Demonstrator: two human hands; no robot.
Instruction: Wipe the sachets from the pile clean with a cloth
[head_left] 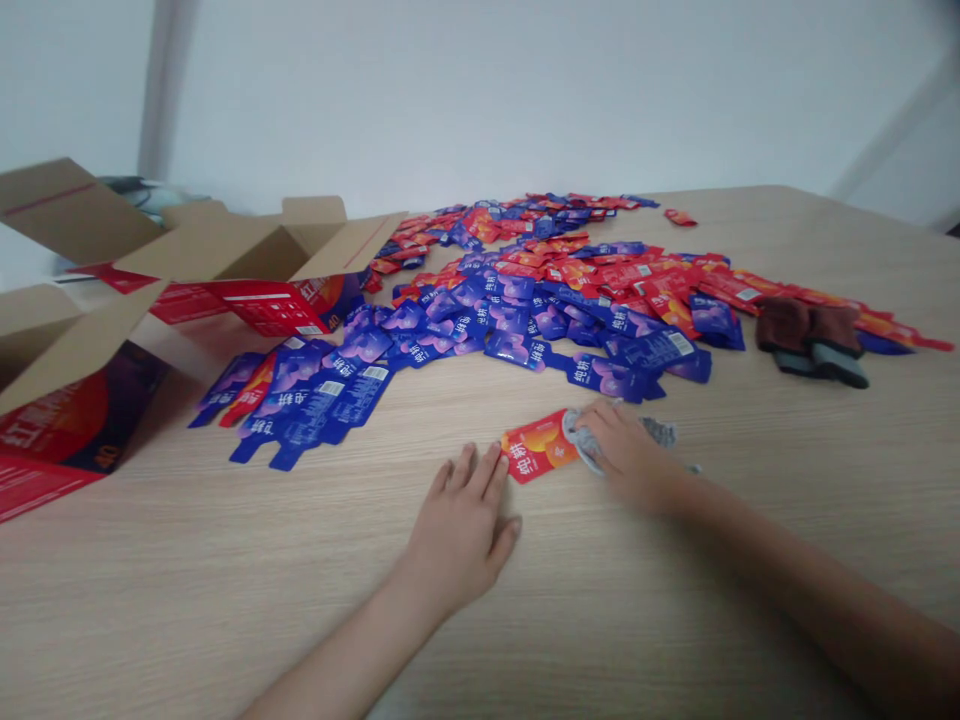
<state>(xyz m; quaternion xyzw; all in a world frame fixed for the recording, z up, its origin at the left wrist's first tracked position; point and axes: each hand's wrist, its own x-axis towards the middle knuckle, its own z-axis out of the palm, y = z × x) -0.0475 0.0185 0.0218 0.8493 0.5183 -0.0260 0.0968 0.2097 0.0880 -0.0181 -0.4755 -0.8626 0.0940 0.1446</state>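
A single red packet (541, 446) with orange fruit shapes and white lettering lies flat on the table. My left hand (463, 528) rests palm down with fingers stretched out, its fingertips at the packet's left edge. Over the packet's right end, my right hand (621, 445) presses a grey cloth (586, 437) with curled fingers. Part of the cloth shows beyond the hand, and the packet's right end is hidden under it. Just behind both hands lie blue-purple packets (604, 374), overlapping one another.
A long heap of red packets (667, 290) and blue ones spreads across the back of the wooden table (360, 580). At left stand an open red carton (274, 305) and a nearer carton (67, 430), flaps raised. A maroon and grey fabric bundle (810, 328) lies at right.
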